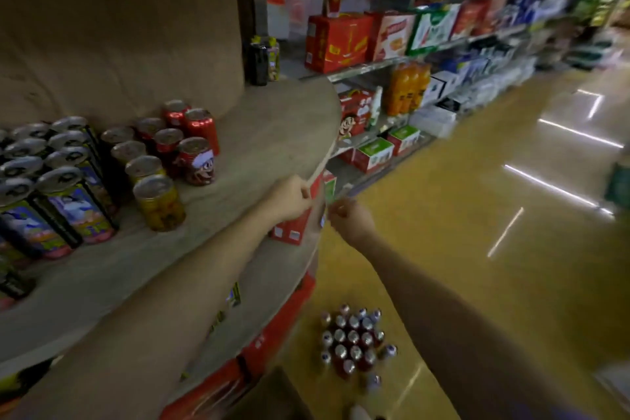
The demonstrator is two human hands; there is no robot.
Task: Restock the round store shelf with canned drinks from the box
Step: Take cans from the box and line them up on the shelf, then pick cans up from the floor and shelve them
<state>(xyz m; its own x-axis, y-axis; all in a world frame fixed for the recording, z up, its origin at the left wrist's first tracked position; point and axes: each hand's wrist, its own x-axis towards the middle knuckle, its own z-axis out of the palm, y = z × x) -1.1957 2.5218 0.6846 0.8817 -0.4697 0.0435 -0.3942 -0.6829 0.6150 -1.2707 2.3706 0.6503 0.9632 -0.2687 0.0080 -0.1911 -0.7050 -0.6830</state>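
The round shelf (272, 133) has a grey top and curves across the left half of the view. Tall blue cans (73, 204), yellow cans (160, 203) and red cans (197, 160) stand on it at the left. My left hand (289, 198) reaches over the shelf's rim and pinches a thin pale strip (325, 157) that has come away from the edge. My right hand (347, 218) is just to its right, fingers curled at the strip's lower end; what it grips is blurred. A cluster of several red cans (354, 337) stands on the floor below.
Red cartons (272, 334) sit on the lower tiers of the round shelf. A brown cardboard flap (269, 395) shows at the bottom edge. Long straight shelving (443, 44) with boxes and bottles runs along the back right. The yellow floor (494, 215) of the aisle stretches to the right.
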